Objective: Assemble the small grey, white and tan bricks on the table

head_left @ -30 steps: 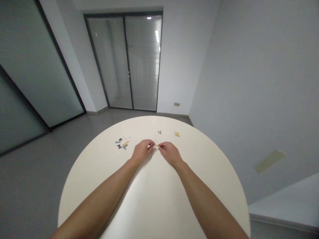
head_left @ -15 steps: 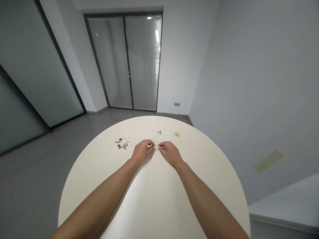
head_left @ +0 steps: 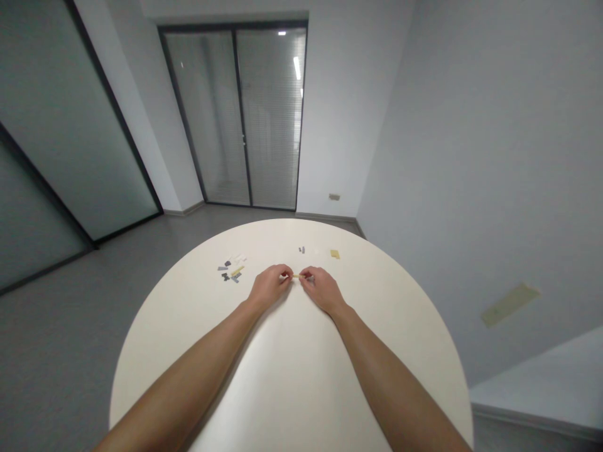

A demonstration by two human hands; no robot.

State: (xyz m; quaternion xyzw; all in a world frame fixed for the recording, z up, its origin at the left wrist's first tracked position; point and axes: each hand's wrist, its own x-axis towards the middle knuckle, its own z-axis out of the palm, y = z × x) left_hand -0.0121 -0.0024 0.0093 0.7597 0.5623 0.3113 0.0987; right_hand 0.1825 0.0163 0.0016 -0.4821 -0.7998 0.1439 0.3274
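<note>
Left hand (head_left: 269, 287) and right hand (head_left: 319, 288) over round white table (head_left: 292, 376), fingertips of both pinched shut on opposite ends of small tan piece (head_left: 296, 276), loose grey and tan pieces (head_left: 232, 271) left of hands, tan plate (head_left: 335, 253) and small grey piece (head_left: 301, 250) beyond.

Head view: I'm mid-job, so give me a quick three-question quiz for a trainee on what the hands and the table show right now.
1. True or false: the left hand and the right hand both pinch the small yellow piece between their fingertips.
2. Where on the round table does the cluster of small pieces lie? A: to the left of the left hand. B: to the right of the right hand. C: at the near edge.
3. Fill in: the tan piece lies alone, just beyond the ____ hand.

Key: 1 true; 2 A; 3 right.
</note>
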